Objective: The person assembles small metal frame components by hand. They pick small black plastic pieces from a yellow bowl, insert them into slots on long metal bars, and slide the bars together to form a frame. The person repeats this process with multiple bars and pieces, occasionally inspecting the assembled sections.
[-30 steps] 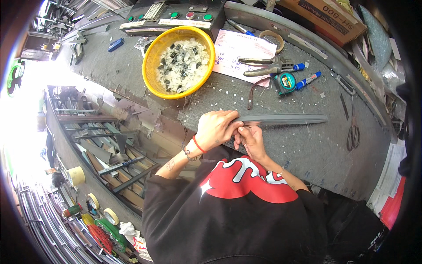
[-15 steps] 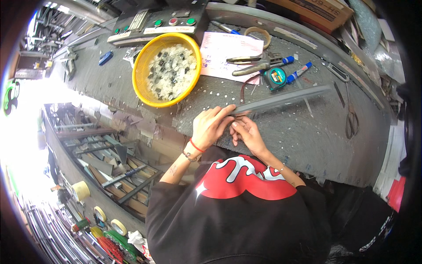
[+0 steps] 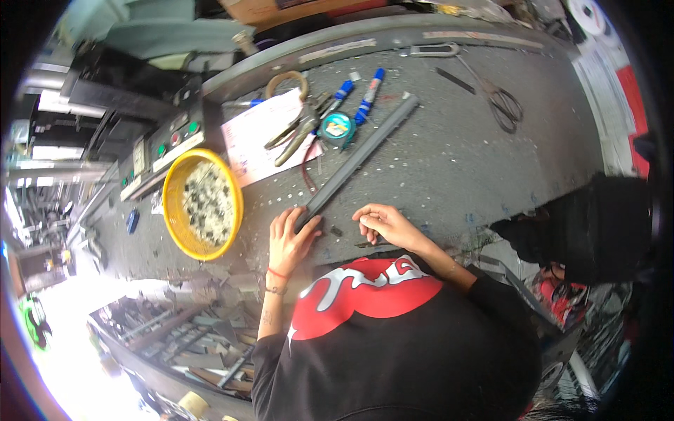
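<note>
A long grey profile strip (image 3: 361,156) lies slanting over the dark bench, its far end up and to the right. My left hand (image 3: 289,238) is closed round its near end, fingers on one side and thumb on the other. To the right of that end, apart from the strip, my right hand (image 3: 387,223) hovers low over the bench with its fingers curled in. Whatever it pinches, if anything, is too small to make out. A small dark piece (image 3: 337,230) lies between my hands. Just below my right fingers is a thin dark object (image 3: 373,244).
A yellow basket (image 3: 239,210) of small white and black pieces stands left. Beyond the strip are a pink paper sheet (image 3: 242,144), pliers (image 3: 302,133), a teal tape measure (image 3: 338,128), blue markers (image 3: 369,97) and a tape roll (image 3: 288,76). Scissors (image 3: 504,105) lie far right.
My right hand has come away from the strip's near end, while my left hand stays on it. The strip, blurred before, now looks still. The whole view has turned.
</note>
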The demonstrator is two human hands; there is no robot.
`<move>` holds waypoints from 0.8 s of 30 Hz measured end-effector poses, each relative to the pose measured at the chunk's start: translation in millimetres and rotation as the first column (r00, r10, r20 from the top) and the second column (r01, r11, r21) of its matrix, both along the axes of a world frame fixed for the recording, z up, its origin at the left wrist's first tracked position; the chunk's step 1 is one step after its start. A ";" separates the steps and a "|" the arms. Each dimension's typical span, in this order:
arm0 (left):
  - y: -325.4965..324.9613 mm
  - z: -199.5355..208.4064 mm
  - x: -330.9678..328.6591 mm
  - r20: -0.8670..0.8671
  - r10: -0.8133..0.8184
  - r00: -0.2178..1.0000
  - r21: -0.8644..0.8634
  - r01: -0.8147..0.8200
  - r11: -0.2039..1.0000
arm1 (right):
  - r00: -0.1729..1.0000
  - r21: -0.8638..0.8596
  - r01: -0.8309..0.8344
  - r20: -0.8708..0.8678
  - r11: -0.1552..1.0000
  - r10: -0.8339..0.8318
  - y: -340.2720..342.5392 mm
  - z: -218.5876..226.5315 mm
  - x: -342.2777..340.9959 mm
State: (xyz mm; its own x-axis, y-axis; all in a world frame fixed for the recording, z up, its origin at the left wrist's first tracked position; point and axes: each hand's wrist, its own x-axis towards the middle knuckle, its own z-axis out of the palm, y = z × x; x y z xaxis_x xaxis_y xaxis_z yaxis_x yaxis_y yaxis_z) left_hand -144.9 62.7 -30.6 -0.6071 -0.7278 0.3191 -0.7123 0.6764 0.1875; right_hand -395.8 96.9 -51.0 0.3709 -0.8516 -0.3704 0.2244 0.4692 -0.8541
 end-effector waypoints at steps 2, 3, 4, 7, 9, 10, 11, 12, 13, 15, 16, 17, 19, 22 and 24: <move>2.7 6.1 -6.6 0.051 -0.059 0.997 -0.006 0.059 0.998 | 0.988 -0.048 0.149 -0.044 0.988 -0.151 4.5 1.3 -11.4; 5.3 7.2 -12.4 0.063 -0.113 0.992 0.094 0.107 0.990 | 0.970 -0.086 0.231 -0.063 0.969 -0.237 6.5 1.9 -18.0; 8.5 7.8 -18.0 0.075 -0.166 0.983 0.192 0.149 0.970 | 0.945 -0.120 0.305 -0.089 0.945 -0.316 8.6 2.6 -25.2; 13.0 4.1 -34.2 -0.016 -0.238 0.971 0.365 0.227 0.903 | 0.842 -0.241 0.491 -0.117 0.837 -0.527 13.4 5.4 -54.7; 10.8 4.1 -36.3 -0.074 -0.254 0.964 0.426 0.261 0.866 | 0.731 -0.327 0.597 -0.153 0.733 -0.664 17.9 7.9 -77.6; 8.0 6.0 -34.1 -0.095 -0.231 0.968 0.421 0.249 0.872 | 0.657 -0.357 0.645 -0.191 0.675 -0.729 19.6 9.2 -89.3; 4.1 9.8 -29.1 -0.135 -0.203 0.970 0.407 0.241 0.881 | 0.583 -0.390 0.686 -0.209 0.614 -0.785 21.6 10.6 -100.7; -0.4 14.7 -22.3 -0.164 -0.177 0.970 0.404 0.230 0.885 | 0.506 -0.427 0.714 -0.233 0.555 -0.830 24.3 12.5 -111.5; -6.9 22.8 -10.3 -0.120 -0.117 0.986 0.331 0.151 0.931 | 0.427 -0.458 0.737 -0.254 0.497 -0.868 27.4 14.7 -121.3; -26.6 40.9 18.9 -0.088 0.122 0.989 0.121 -0.110 0.987 | 0.311 -0.562 0.682 -0.356 0.468 -0.881 29.9 17.9 -135.8; -33.6 51.4 36.3 -0.207 0.302 0.930 0.185 -0.266 0.946 | 0.237 -0.623 0.613 -0.443 0.487 -0.865 31.7 19.7 -141.7; -42.4 60.4 53.7 -0.251 0.386 0.888 0.109 -0.370 0.923 | 0.155 -0.672 0.534 -0.518 0.512 -0.841 31.7 20.6 -146.2; -57.1 69.8 81.8 -0.196 0.638 0.745 0.108 -0.630 0.769 | 0.095 -0.695 0.458 -0.581 0.554 -0.808 26.8 19.9 -152.6; -65.2 67.6 95.6 0.004 0.725 0.688 -0.070 -0.723 0.687 | 0.031 -0.703 0.332 -0.658 0.628 -0.753 11.8 13.1 -157.8; -64.3 60.7 78.4 0.015 0.769 0.639 -0.243 -0.743 0.623 | -0.061 -0.738 0.168 -0.669 0.653 -0.740 -0.9 7.9 -163.4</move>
